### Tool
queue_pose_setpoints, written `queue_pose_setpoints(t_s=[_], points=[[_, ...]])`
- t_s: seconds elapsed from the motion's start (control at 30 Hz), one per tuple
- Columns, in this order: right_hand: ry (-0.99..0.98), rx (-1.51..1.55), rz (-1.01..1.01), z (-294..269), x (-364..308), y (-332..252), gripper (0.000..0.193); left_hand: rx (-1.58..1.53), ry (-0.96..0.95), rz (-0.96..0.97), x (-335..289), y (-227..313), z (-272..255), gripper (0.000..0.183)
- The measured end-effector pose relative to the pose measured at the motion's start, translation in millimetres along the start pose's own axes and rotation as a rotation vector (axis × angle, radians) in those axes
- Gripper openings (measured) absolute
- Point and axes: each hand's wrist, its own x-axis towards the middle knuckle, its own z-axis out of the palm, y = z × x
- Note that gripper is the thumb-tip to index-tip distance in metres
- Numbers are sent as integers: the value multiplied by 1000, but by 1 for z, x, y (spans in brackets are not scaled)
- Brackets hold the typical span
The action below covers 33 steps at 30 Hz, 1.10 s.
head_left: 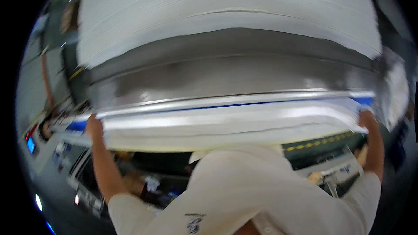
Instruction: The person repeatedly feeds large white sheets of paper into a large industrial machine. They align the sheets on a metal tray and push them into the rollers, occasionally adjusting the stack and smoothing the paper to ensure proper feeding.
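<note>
A long white sheet of thin fabric (226,124) stretches crosswise in front of my body, with a pale yellowish lower edge. My left hand (93,126) is closed on its left end, and my right hand (368,120) is closed on its right end. Both arms are spread wide. Just beyond the sheet runs a shiny metal bar (235,100) with a blue strip (235,104) along it. Behind the bar lies a broad grey metal plate (230,76). Motion blur softens the fingertips.
A wide mass of layered white fabric (230,0) fills the far side beyond the plate. Crumpled whitish material (394,89) hangs at the far right. At the left stands a small lit screen (30,144). Yellow floor marking (320,142) and cluttered equipment (87,178) show below.
</note>
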Motion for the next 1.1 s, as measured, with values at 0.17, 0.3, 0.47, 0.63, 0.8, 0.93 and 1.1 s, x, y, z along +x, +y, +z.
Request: queue_pose_setpoints(t_s=[0.17, 0.3, 0.47, 0.63, 0.8, 0.93, 1.1], points=[[-83, 503, -54, -95, -33, -32, 53, -71, -53, 119, -31, 78, -15, 30], [-81, 470, -50, -100, -35, -37, 59, -95, -97, 92, -46, 126, -35, 31], [7, 518, -42, -112, -23, -52, 37, -158, -53, 101, -47, 123, -34, 31], [333, 507, 81, -116, -21, -83, 12, -221, -26, 73, -36, 111, -23, 31], [343, 533, 19, -155, -25, -122, 20, -379, -17, -23, -37, 122, -2, 35], [552, 601, -94, -180, -14, -160, 24, -481, 304, 106, -6, 138, 31, 40], [694, 819, -276, -344, -59, -235, 16, -525, 614, 155, 13, 169, -34, 36]])
